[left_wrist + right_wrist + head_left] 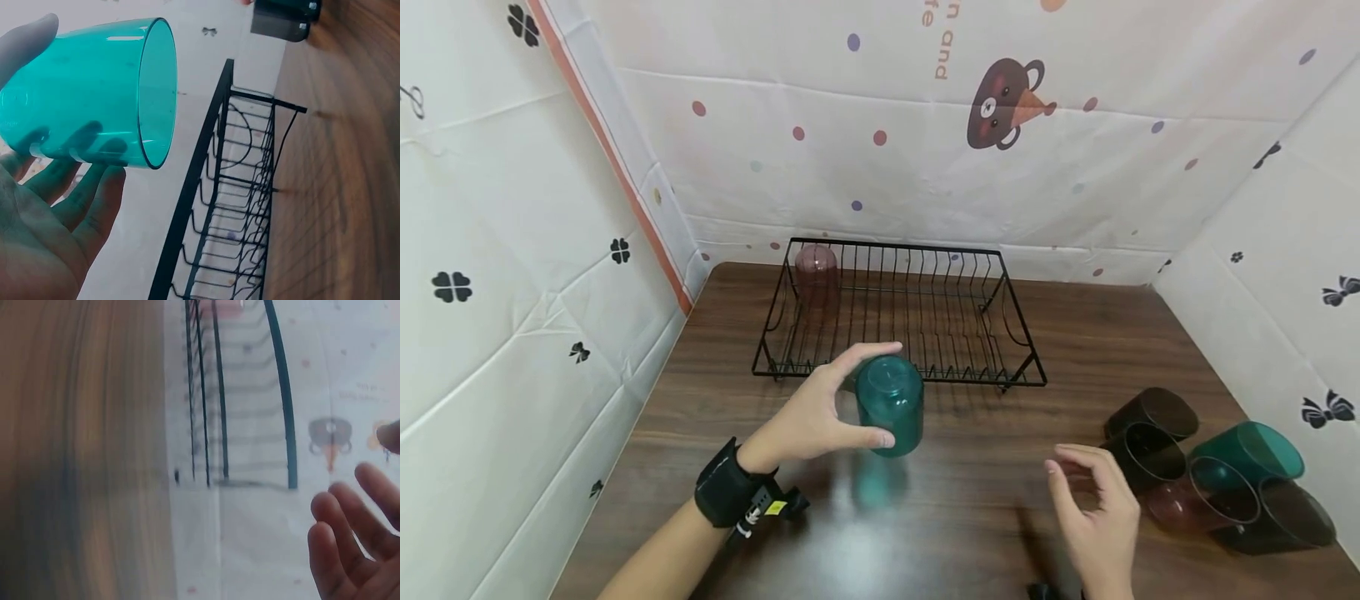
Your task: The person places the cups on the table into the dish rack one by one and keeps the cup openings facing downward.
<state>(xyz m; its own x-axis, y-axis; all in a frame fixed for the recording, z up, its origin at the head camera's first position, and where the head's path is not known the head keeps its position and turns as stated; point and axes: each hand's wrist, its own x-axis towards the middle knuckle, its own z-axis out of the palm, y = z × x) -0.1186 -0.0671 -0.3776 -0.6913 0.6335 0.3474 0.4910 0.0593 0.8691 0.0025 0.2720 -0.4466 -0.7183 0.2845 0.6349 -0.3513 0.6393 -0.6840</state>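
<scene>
In the head view the left hand held a teal cup upside down above the middle of the wooden surface, thumb on its near side and fingers curled over the far side; just beyond it, toward the far edge, stood a black wire rack with a pink cup upturned in its far left corner; the right hand hovered near the front edge with fingers loosely bent and holding nothing, just beside a cluster of cups lying on their sides at the right edge.

In the left wrist view the teal cup lay across the fingers, its open mouth toward the rack; the surface lay behind it.

In the right wrist view, which was blurred, the right hand's fingers showed apart and relaxed, with the rack and the surface beyond.
</scene>
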